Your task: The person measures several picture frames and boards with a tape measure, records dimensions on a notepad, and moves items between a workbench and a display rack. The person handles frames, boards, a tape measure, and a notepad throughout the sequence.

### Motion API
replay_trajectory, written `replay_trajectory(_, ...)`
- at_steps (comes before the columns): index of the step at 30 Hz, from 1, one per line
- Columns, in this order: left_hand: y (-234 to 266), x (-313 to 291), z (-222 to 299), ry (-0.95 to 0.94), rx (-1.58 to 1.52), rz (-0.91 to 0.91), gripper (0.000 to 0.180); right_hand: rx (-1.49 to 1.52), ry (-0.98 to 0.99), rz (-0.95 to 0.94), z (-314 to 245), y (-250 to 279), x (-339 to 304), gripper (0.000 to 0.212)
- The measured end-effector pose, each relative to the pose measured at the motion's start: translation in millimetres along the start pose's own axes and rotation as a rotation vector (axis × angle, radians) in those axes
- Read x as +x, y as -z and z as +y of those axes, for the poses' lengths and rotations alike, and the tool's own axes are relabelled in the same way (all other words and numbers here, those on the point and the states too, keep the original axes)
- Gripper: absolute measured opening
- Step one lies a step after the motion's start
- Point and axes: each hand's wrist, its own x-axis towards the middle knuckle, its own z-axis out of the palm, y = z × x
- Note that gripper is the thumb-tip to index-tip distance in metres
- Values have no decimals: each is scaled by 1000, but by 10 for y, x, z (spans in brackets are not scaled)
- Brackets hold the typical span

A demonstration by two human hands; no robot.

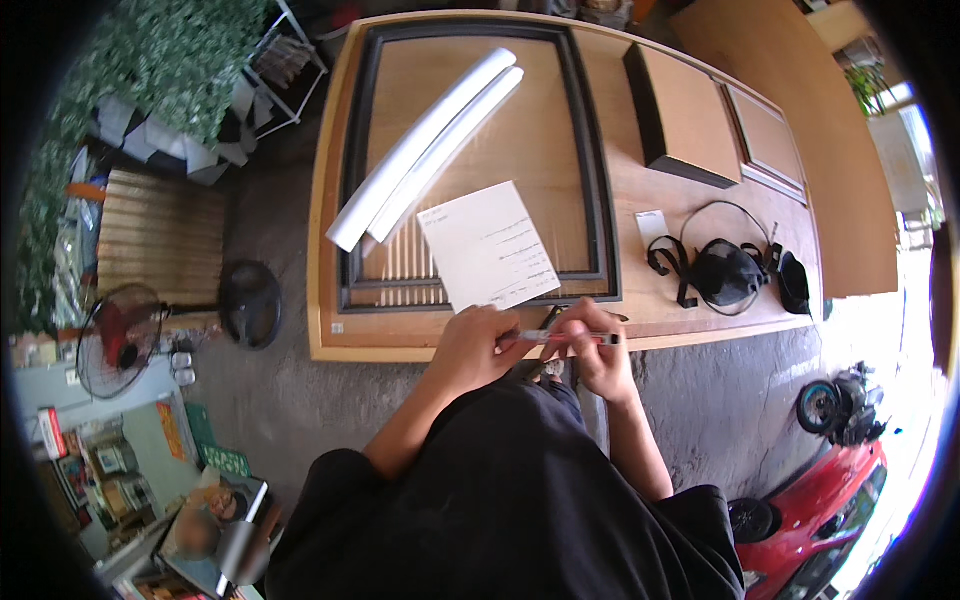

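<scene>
In front of my body, at the table's near edge, both hands are on a slim pen [560, 338] with a clear and reddish barrel and a dark right end. My left hand [478, 348] has its fingers closed round the left end. The fingers of my right hand [598, 352] pinch it near the dark end. Just beyond my hands lies a white sheet of paper [480, 245] with handwriting, tilted across the lower bar of a dark rectangular frame [592, 170]. Two white rolls [425, 150] rest slantwise across that frame.
The wooden table [650, 330] also carries a brown box [690, 115] with dark sides, a small framed panel [765, 140], a white card [651, 226] and black strapped gear [730, 272]. A fan [125, 345] stands left; a motorbike [842, 405] and red car [820, 505] are right.
</scene>
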Motion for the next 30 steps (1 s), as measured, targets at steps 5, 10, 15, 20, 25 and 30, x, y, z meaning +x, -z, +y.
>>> replay_trajectory(5,110,11,39,98,-370,-296,23,-41,-38,-188,-73,-32,83,13)
replay_trajectory(10,143,-40,53,224,-628,-633,20,-107,131,-212,-84,-122,-37,19)
replay_trajectory(15,150,-112,160,218,-715,-858,27,-56,285,-343,-13,-121,-244,29)
replay_trajectory(20,23,-199,150,194,-708,-782,40,34,61,-336,-65,-18,-242,32)
replay_trajectory(25,-235,-307,-611,356,-866,-309,56,-784,-89,168,816,284,-174,61)
replay_trajectory(30,-179,-297,-1071,491,-818,-210,53,-1259,-102,43,1703,293,-302,59)
